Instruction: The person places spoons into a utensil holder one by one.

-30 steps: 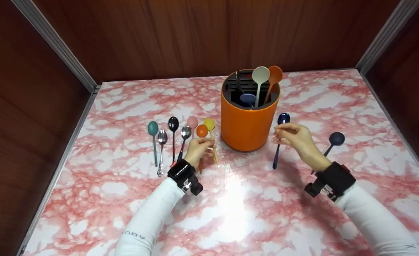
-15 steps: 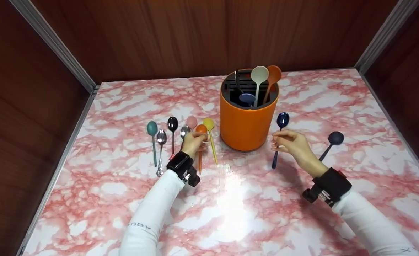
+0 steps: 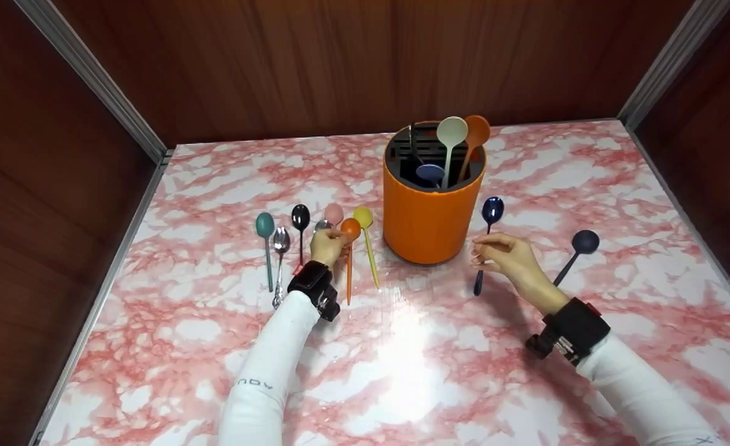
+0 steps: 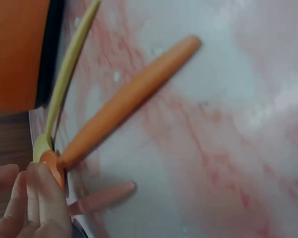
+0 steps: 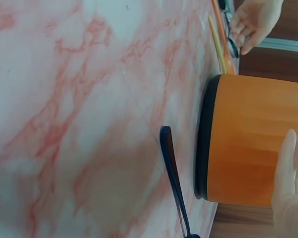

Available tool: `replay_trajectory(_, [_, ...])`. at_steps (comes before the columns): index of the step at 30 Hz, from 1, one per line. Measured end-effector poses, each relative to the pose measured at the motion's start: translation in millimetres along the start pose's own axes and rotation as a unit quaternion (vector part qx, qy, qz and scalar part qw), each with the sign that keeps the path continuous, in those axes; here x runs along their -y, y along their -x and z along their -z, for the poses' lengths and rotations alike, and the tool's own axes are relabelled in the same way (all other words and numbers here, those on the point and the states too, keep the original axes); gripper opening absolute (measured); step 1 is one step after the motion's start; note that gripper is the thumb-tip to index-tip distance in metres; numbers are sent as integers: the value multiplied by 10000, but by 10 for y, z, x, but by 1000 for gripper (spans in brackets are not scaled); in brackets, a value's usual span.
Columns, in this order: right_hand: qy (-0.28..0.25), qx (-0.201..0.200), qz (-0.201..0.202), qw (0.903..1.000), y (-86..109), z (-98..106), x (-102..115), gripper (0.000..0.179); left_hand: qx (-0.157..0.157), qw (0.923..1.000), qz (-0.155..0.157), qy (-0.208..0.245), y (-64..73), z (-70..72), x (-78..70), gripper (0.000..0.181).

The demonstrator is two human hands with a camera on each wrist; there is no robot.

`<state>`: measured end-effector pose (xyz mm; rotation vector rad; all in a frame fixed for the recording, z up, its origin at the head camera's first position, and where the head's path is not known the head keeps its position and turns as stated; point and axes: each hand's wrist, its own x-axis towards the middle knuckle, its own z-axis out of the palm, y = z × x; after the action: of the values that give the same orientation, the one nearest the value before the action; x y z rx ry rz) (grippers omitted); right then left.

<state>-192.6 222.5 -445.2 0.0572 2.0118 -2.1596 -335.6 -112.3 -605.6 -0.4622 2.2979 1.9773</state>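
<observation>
My left hand is over the row of spoons, fingertips right beside the bowl of an orange spoon and overlapping a silver spoon. In the left wrist view its fingers look fairly straight in front of that orange bowl. A yellow spoon and a pink spoon lie close by. Above a shiny dark blue spoon hovers my right hand, thumb and fingers loosely bent with nothing between them. The right wrist view shows its straight fingers over the blue handle's far side.
An orange utensil holder stands between the hands, with a cream spoon, a reddish-orange spoon and others in it. Teal, silver and black spoons lie left; a dark ladle-like spoon lies right.
My left hand has moved left and slightly up, from beside the yellow spoon's handle to the left of the orange bowl. The right hand has barely shifted; the spoons stay in place.
</observation>
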Motion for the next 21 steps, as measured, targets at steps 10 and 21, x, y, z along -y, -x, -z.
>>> replay_trajectory(10, [-185,44,15,9998,14,30,-43,10,-353,9849,-914,-1429,-392,-7,359,13])
replay_trajectory(21, [-203,29,12,9998,18,18,-85,15,-821,9372,-1859,-2834,-408,-67,390,8])
